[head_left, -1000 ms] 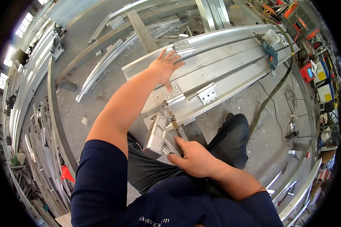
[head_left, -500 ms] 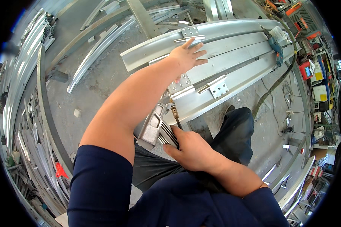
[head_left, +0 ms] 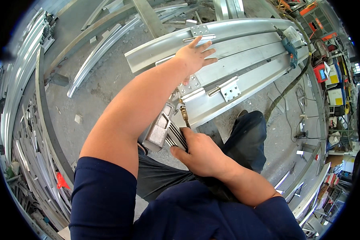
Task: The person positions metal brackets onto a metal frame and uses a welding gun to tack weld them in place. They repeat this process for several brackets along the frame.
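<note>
Far left of both hands: stacks of aluminium profiles [head_left: 18, 104] along the wall, loose offcuts and a curved strip [head_left: 96, 56] on the concrete floor [head_left: 104, 86].

Left hand [head_left: 194, 58]: grip released, palm flat, fingers spread, pressing on the long aluminium frame [head_left: 236, 52]. Fingertips are near a hinge plate [head_left: 199, 31] on the frame's far rail. Just under the heel of that hand sits a second hinge plate [head_left: 191, 85], and just to its right a third hinge [head_left: 228, 89] with its pin sticking out to the left.

Between the two hands: a short ribbed aluminium section [head_left: 162, 130], open end facing the camera, lying partly under the left forearm and against the near edge of the frame.

Right hand [head_left: 202, 154]: grip clenched around a tool handle I can't see. Only the brass-coloured shank [head_left: 184, 115] shows above the fist, its tip up at the frame's near edge, just below the second hinge plate. The fist touches the ribbed section's right side.

Right of the right hand: the person's dark trouser knee [head_left: 248, 136]. Further right, at the frame's far end, a teal power drill [head_left: 290, 48] lies on the frame, with its cable [head_left: 286, 90] trailing down to the floor. Orange and yellow machines [head_left: 328, 76] stand at the far right.
</note>
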A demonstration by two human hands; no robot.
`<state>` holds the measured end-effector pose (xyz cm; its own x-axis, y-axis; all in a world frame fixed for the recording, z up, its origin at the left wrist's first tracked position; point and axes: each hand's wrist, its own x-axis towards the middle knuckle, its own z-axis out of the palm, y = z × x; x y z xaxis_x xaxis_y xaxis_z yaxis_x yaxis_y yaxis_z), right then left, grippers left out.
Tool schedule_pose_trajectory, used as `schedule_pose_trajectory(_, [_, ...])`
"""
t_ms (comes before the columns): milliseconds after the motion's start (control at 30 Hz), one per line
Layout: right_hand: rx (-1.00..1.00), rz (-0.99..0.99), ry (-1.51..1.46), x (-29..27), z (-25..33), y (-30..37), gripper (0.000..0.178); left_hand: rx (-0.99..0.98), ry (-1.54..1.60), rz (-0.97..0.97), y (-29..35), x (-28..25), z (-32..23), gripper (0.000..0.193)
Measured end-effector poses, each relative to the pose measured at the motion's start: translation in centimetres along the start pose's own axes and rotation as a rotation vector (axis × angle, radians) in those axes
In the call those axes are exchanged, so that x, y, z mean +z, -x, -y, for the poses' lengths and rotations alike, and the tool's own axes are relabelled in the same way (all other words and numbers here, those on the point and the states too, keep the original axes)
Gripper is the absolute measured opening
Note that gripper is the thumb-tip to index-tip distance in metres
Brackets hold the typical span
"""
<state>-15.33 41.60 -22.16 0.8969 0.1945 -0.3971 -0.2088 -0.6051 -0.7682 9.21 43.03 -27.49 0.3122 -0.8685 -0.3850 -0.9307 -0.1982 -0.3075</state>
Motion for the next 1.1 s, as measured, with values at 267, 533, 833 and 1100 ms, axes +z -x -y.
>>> schedule_pose_trajectory(267, [-0.005, -0.017, 0.038, 0.1, 0.0, -0.1, 0.042, -0.024, 0.002, -0.017, -0.4, 0.4, 0.0, 0.139])
schedule_pose_trajectory(533, [0.025, -0.016, 0.017, 0.0, -0.2, 0.3, 0.044, -0.211, 0.179, -0.044, 0.7, -1.1, 2.2, 0.118])
schedule_pose_trajectory(833, [0.104, 0.036, -0.002, -0.4, 0.1, 1.0, 0.042, -0.533, 0.294, -0.509, 6.4, -7.8, 8.6, 0.092])
schedule_pose_trajectory(1100, [0.035, -0.009, -0.017, 0.1, -0.8, 1.7, 0.044, -0.66, 0.203, -0.771, 9.0, -11.3, 9.1, 0.086])
